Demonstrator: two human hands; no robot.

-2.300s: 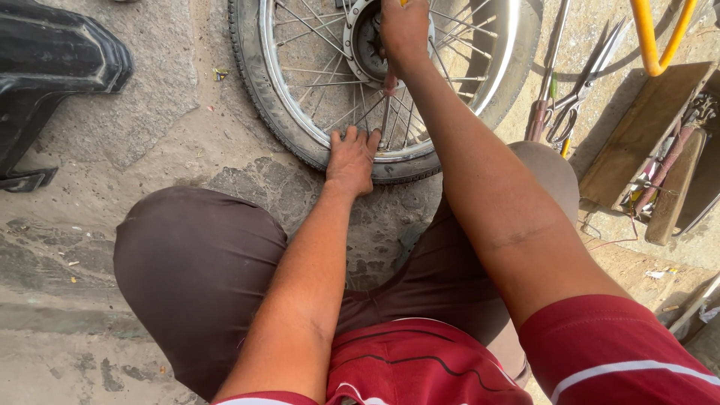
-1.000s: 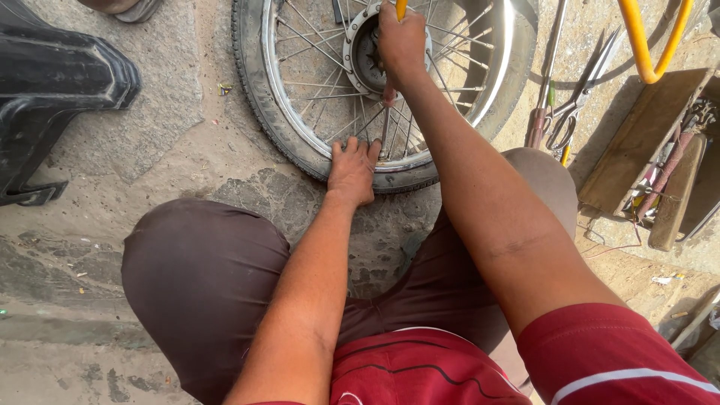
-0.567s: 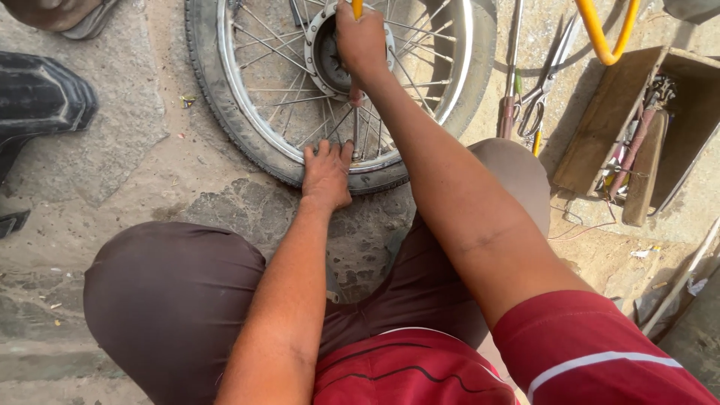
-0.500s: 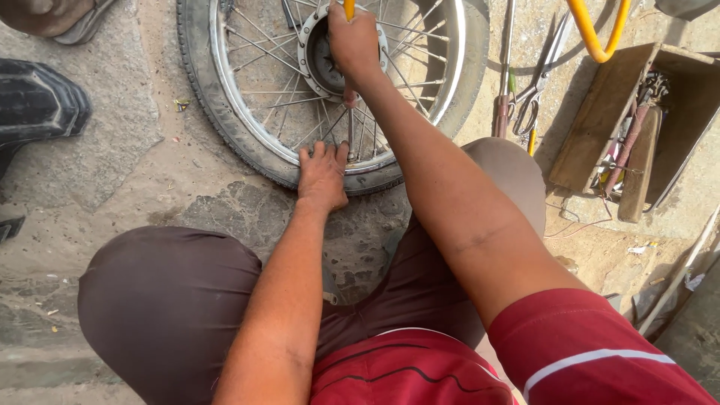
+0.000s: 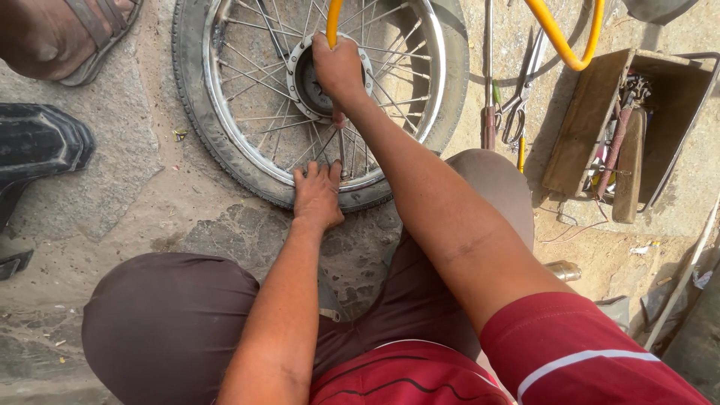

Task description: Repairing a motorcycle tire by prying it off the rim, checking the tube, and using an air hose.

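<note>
At the top centre of the frame, a spoked wheel (image 5: 247,142) with its tyre on lies flat on the rough stone ground (image 5: 127,202), just in front of the person's knees. The right hand (image 5: 339,69) reaches out over the hub (image 5: 307,79), its fingers closed in a fist around a tool with a yellow handle (image 5: 333,19) that rises out of the top of the grip; a thin dark shaft (image 5: 341,146) runs down from under the fist across the spokes towards the near rim. What the working end touches I cannot tell, since the hand covers it. The grip looks firm, as it would be for pressing or turning something at the hub.

The left hand (image 5: 316,196) lies flat and open, fingers spread over the near edge of the tyre and rim, palm on the ground beside it. It grips nothing; it seems to press the wheel down so that it does not shift under the other hand's force.

To the right of the wheel, a long metal rod (image 5: 487,67) and a pair of scissors (image 5: 525,90) lie on the ground. Farther right, an open wooden box (image 5: 570,135) holds assorted tools, and a yellow hose (image 5: 570,41) curves above it, all within arm's reach. At the upper left, another person's sandalled foot (image 5: 60,37) stands near the tyre, with a black moulded part (image 5: 37,150) below it.
</note>
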